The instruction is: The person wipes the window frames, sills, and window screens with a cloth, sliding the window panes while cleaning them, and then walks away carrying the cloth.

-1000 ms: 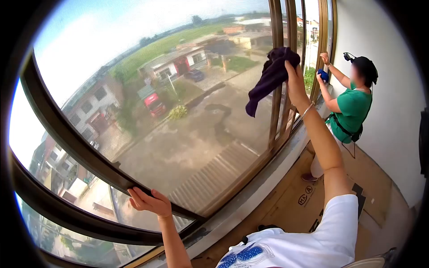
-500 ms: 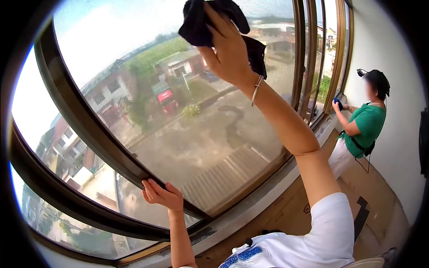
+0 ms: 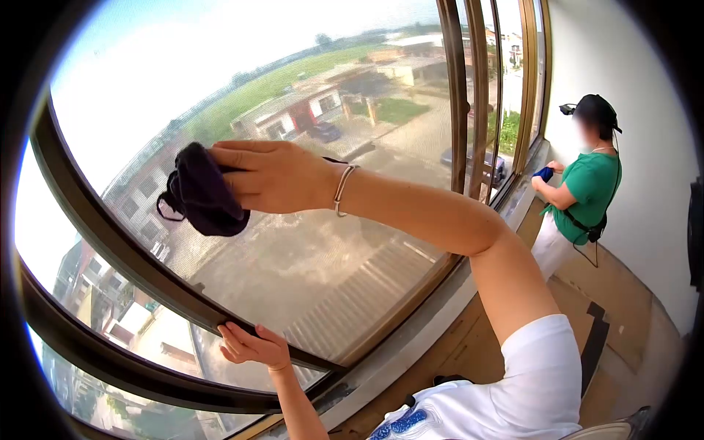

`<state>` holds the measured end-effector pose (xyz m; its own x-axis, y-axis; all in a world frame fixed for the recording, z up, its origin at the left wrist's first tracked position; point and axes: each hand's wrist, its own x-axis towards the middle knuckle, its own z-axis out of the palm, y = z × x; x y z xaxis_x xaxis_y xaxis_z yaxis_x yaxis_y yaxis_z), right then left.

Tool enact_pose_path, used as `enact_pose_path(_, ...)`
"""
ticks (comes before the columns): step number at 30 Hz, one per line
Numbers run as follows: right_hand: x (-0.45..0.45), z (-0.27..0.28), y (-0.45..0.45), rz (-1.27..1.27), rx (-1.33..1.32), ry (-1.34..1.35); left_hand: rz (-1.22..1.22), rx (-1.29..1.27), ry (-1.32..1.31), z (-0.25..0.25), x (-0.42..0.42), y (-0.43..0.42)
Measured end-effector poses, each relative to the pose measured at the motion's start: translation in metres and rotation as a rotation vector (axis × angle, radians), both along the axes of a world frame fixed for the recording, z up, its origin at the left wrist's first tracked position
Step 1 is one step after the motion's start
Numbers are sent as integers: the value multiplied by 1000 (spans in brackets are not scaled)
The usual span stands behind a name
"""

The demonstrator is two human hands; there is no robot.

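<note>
A dark purple cloth is bunched under my right hand, pressed against the mesh screen of the window. My fingers lie over the cloth's right side, and a thin dark loop hangs from its left edge. Lower down, my left hand rests at the brown window frame; its fingers are spread and their tips touch or nearly touch the frame. I see no object in it.
A person in a green top stands at the right by the windows, holding a blue cloth. The window sill runs below the panes. Brown sheets cover the floor, beside a white wall.
My right hand has brought the cloth down and to the left across the screen from near the top. My left hand stays by the frame, its fingers a little more spread.
</note>
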<state>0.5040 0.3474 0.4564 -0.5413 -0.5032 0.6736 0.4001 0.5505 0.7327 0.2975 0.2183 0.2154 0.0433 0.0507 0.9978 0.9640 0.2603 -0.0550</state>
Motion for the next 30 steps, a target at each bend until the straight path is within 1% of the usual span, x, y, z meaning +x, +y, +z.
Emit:
enact_pose_path(2,26,16,15,-13,-108,207,-3,-24,-5,-1,-2,-1)
enact_pose_path(4,62,37,25,-170,-82,348,5,-18,-3,1,0,-1)
enact_pose_path(6,105,51,46,-307,-146,396,7,-23,-1,3,1,-1)
enact_pose_path(8,154,67,70,-308,-214,510,7,-37,-13,2,1,-2)
enact_pose_path(9,177,71,74,-446,-545,613,12,-43,-12,2,1,-2)
enact_pose_path(10,211,65,115,-481,-337,688,10,-43,-10,2,1,-2)
enact_pose_path(12,258,52,140,-473,-272,787,11,-52,-9,2,2,-1)
enact_pose_path(14,276,26,138,-482,-340,723,-4,-48,-9,4,4,-1)
enact_pose_path(15,276,5,133,-347,-472,710,-4,-56,-10,5,5,-1)
enact_pose_path(16,270,-19,126,-395,-368,709,-11,-52,-17,6,6,-1)
enact_pose_path(17,265,-51,120,-397,-440,724,-20,-52,-23,6,7,-1)
enact_pose_path(19,259,-125,107,-365,-606,731,-35,-55,-20,9,8,-2)
enact_pose_path(21,258,-211,86,-449,-830,707,-48,-61,-17,8,7,-3)
enact_pose_path(23,265,-279,50,-513,-1082,572,-61,-52,-14,6,3,-1)
enact_pose_path(24,274,-297,34,-521,-1262,485,-58,-61,-11,6,3,-1)
enact_pose_path(25,285,-315,24,-493,-1397,457,-66,-49,-2,7,3,0)
enact_pose_path(26,296,-331,19,-563,-1507,490,-74,-46,7,8,3,-1)
enact_pose_path(28,325,-338,21,-643,-2088,463,-89,-21,21,13,8,-1)
enact_pose_path(30,329,-299,-3,-507,-2275,463,-73,-23,32,12,6,0)
